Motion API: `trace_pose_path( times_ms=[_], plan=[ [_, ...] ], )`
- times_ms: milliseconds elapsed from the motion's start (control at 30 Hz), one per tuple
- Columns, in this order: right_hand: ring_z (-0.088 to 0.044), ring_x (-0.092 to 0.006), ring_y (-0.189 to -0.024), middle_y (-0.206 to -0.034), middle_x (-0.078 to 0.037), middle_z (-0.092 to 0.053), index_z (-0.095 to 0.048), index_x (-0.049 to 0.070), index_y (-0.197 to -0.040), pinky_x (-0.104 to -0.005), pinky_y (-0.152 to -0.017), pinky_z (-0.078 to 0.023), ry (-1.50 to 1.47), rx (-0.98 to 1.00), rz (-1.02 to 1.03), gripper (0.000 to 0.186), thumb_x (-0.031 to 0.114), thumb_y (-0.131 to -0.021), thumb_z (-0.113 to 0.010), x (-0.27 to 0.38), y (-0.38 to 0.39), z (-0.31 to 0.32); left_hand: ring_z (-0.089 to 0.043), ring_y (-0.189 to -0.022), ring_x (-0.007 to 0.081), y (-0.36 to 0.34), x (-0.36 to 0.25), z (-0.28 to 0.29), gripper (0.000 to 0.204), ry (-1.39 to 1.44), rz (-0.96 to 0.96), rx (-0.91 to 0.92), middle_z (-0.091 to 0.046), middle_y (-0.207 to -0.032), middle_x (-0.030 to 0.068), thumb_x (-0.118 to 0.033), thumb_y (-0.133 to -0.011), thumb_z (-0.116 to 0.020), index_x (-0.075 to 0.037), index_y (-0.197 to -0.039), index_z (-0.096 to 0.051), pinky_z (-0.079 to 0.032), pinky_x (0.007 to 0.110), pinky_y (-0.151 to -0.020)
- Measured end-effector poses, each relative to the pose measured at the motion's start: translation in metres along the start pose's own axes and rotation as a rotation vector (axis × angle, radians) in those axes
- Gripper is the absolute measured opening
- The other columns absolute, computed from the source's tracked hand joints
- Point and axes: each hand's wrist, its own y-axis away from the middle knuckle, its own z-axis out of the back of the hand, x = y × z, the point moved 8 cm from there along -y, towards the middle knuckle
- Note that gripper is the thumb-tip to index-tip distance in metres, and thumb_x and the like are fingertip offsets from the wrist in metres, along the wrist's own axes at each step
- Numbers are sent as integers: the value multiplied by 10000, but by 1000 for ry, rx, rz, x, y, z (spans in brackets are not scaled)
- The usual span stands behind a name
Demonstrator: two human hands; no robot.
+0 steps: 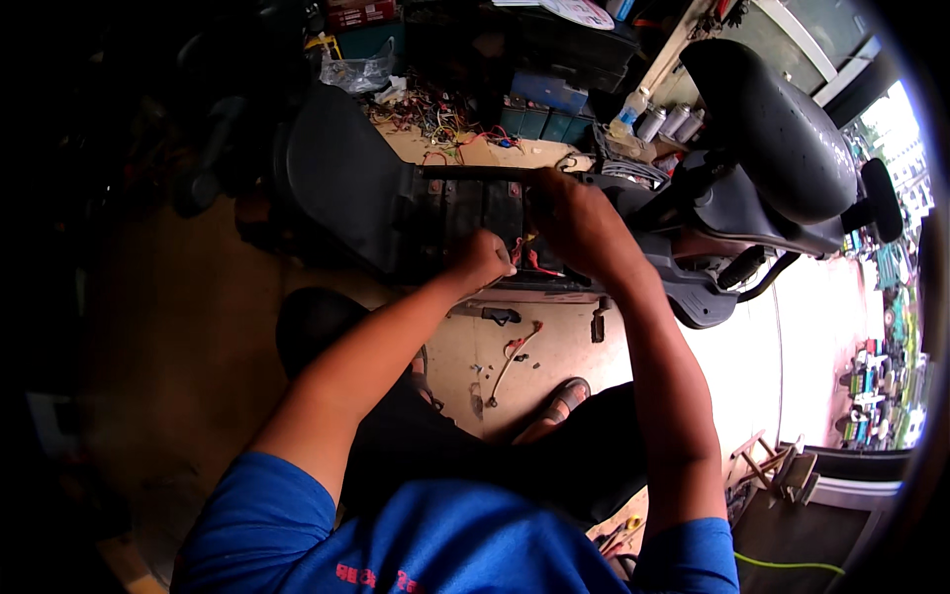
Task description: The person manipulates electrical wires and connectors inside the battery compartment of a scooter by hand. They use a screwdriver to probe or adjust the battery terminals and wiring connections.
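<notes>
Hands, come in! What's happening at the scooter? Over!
Left hand curled, right hand angled down; grips unclear. Black batteries exposed in scooter. Red wires between hands, maybe in the way.

Head fisheye, left of pair. Looks steeply down, slightly forward, from above wearer's blue shirt [455, 535], close at six o'clock; black scooter [391, 198] farther, toward twelve. Straight edges bow near rim.
</notes>
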Motion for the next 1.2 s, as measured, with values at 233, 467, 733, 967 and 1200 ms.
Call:
trace_pose_path(
  times_ms=[233,467,733,967,1200],
  plan=[
    [-737,-413,-854,-892,-233,-730,-646,6,-1133,-466,-751,-572,-43,-101,-40,288,230,-967,-716,-7,-12,-10,-670,-628,158,-5,5,0,221,-62,57,36,-724,-671,114,-145,-724,-909,20,-760,-766,-528,345,-621],
    [-755,-217,-863,-1011,-158,-748,-653,25,-1217,-357,-781,-579,-402,52,-72,287,218,-1008,-696,-27,-14,-8,-707,-673,200,-11,17,1,258,14,95,83,-749,-716,122,-216,-729,-919,-1,-785,-788,-561,363,-688],
    [-644,-73,-652,-755,-24,-705,-658,52,-905,-261,-569,-519,-832,-61,-221,288,295,-976,-794,-38,-19,-38,-761,-945,367,-16,9,13,473,-354,295,99,-774,-996,204,-365,-665,-952,-19,-939,-779,-603,455,-839],
    [-509,-22,-564,-617,44,-592,-679,65,-801,-224,-481,-340,-1161,-114,-201,333,323,-959,-818,-54,-46,-68,-734,-1049,386,-18,1,0,506,-612,175,59,-749,-1118,215,-376,-728,-925,-14,-1038,-755,-591,455,-891],
    [-438,-50,-588,-605,66,-544,-698,-8,-800,-256,-532,-357,-637,-902,-256,342,277,-938,-827,-27,-15,-41,-729,-1036,385,-22,3,-2,494,-421,26,86,-744,-1072,238,-384,-737,-912,-5,-1014,-760,-583,464,-920]
  ],
)
